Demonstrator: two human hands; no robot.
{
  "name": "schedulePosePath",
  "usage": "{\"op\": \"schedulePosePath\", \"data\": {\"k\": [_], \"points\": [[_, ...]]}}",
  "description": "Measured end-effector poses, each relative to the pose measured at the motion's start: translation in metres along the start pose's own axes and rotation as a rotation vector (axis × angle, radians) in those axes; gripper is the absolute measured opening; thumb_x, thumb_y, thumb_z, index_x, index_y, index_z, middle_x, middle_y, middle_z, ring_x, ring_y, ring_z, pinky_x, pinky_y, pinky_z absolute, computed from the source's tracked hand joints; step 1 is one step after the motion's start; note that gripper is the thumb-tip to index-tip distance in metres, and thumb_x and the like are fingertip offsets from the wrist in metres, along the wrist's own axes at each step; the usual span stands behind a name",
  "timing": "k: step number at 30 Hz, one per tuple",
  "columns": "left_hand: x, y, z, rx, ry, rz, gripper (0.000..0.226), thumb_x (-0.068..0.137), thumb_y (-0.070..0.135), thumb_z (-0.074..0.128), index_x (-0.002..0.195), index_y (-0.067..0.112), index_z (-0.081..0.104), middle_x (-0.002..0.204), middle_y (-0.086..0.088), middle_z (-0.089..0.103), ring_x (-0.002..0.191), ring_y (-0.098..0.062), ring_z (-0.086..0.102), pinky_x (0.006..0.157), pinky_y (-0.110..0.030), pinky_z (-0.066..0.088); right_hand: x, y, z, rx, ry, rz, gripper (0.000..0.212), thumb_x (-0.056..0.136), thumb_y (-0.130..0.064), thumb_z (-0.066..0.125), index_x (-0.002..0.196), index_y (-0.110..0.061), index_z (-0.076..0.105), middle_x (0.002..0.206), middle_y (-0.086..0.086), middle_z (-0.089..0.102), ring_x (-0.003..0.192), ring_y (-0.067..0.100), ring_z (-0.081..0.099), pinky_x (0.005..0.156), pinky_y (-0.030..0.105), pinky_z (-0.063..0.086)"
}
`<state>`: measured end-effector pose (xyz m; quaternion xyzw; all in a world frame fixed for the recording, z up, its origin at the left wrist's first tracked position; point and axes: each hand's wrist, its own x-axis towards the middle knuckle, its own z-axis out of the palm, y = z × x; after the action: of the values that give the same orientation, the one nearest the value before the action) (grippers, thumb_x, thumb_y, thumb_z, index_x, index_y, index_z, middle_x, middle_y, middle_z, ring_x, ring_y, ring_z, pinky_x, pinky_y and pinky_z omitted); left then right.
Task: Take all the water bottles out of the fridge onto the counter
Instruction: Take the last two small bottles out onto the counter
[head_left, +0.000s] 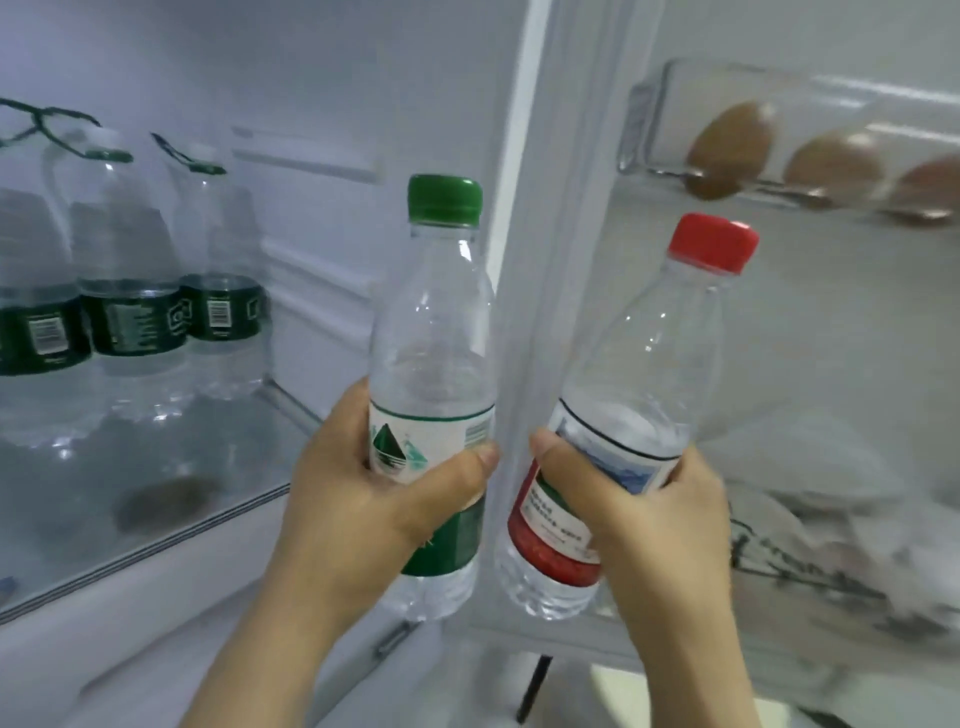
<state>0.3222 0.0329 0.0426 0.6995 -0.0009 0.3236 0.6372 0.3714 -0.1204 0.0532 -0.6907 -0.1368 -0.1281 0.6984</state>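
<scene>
Open fridge interior and door. The left hand (358, 499) grips a clear plastic water bottle with a green cap (434, 332), held upright, fingers curled round its green-and-white label. The right hand (644, 525) grips a clear plastic water bottle with a red cap (644, 353), tilted rightward, fingers wrapped round its red label. Both bottles are held in the air, just beside each other. Three clear bottles with dark green labels (130, 291) stand on the glass shelf (234, 452) at left (tops blurred). Brown eggs (732, 150) sit in the clear door tray (649, 119).

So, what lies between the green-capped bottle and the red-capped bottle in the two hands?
Nothing. In the head view, the green-capped bottle and the red-capped bottle stand apart, with only the white fridge edge behind the gap.
</scene>
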Motion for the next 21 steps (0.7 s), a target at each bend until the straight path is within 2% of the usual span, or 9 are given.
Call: {"op": "schedulePosePath", "data": {"k": [3,5,7,10,12,14,18,21], "points": [[-0.010,0.010,0.038,-0.039,-0.092,0.039,0.048,0.046,0.046,0.080,0.092,0.038,0.067,0.086,0.015,0.075,0.076,-0.002,0.071,0.056,-0.010,0.051,-0.008,-0.012,-0.045,-0.045,0.092,-0.023,0.036,0.052,-0.028,0.085,0.085,-0.022,0.071,0.074,-0.015,0.073,0.067,0.001,0.070,0.054,0.018,0.052],[-0.019,0.020,0.063,-0.046,-0.126,0.052,0.050,0.046,0.053,0.075,0.093,0.037,0.066,0.086,0.017,0.074,0.076,0.001,0.071,0.056,-0.008,0.050,-0.014,-0.017,-0.074,-0.101,0.142,-0.032,0.041,0.050,-0.033,0.088,0.085,-0.022,0.071,0.075,-0.014,0.074,0.069,0.003,0.070,0.060,0.026,0.054],[-0.032,0.029,0.091,-0.054,-0.171,0.052,0.055,0.044,0.056,0.074,0.095,0.038,0.065,0.087,0.019,0.073,0.076,0.003,0.070,0.055,-0.007,0.049,-0.024,-0.022,-0.109,-0.141,0.215,-0.034,0.037,0.052,-0.030,0.088,0.083,-0.022,0.070,0.074,-0.013,0.073,0.069,0.004,0.070,0.063,0.031,0.056],[-0.054,0.044,0.133,-0.094,-0.238,0.034,0.063,0.042,0.061,0.079,0.098,0.035,0.065,0.087,0.022,0.072,0.076,0.006,0.068,0.054,-0.004,0.047,-0.039,-0.030,-0.160,-0.196,0.304,-0.030,0.031,0.052,-0.032,0.083,0.079,-0.026,0.070,0.073,-0.018,0.072,0.067,-0.001,0.068,0.062,0.027,0.053],[-0.073,0.054,0.162,-0.116,-0.287,0.034,0.066,0.043,0.059,0.086,0.099,0.032,0.066,0.085,0.024,0.072,0.075,0.008,0.067,0.051,-0.003,0.045,-0.049,-0.034,-0.194,-0.216,0.365,-0.021,0.036,0.049,-0.038,0.083,0.081,-0.028,0.069,0.074,-0.020,0.072,0.067,0.000,0.068,0.063,0.027,0.053],[-0.090,0.061,0.189,-0.133,-0.345,0.033,0.060,0.041,0.054,0.076,0.096,0.033,0.065,0.082,0.027,0.071,0.074,0.010,0.066,0.050,-0.002,0.044,-0.063,-0.037,-0.225,-0.259,0.439,-0.024,0.043,0.046,-0.044,0.081,0.083,-0.027,0.069,0.074,-0.018,0.072,0.068,0.003,0.069,0.064,0.030,0.055],[-0.115,0.070,0.237,-0.158,-0.478,0.044,0.058,0.041,0.059,0.079,0.090,0.034,0.061,0.082,0.026,0.069,0.073,0.009,0.066,0.050,-0.002,0.044,-0.091,-0.042,-0.277,-0.350,0.556,-0.069,0.050,0.046,-0.051,0.082,0.086,-0.024,0.069,0.075,-0.014,0.072,0.069,0.005,0.069,0.062,0.032,0.056],[-0.130,0.076,0.270,-0.194,-0.584,0.019,0.054,0.044,0.049,0.076,0.093,0.035,0.061,0.084,0.024,0.069,0.073,0.008,0.065,0.050,-0.003,0.045,-0.111,-0.047,-0.309,-0.414,0.651,-0.101,0.047,0.049,-0.046,0.082,0.087,-0.020,0.069,0.077,-0.010,0.071,0.072,0.006,0.068,0.058,0.020,0.053]]}}
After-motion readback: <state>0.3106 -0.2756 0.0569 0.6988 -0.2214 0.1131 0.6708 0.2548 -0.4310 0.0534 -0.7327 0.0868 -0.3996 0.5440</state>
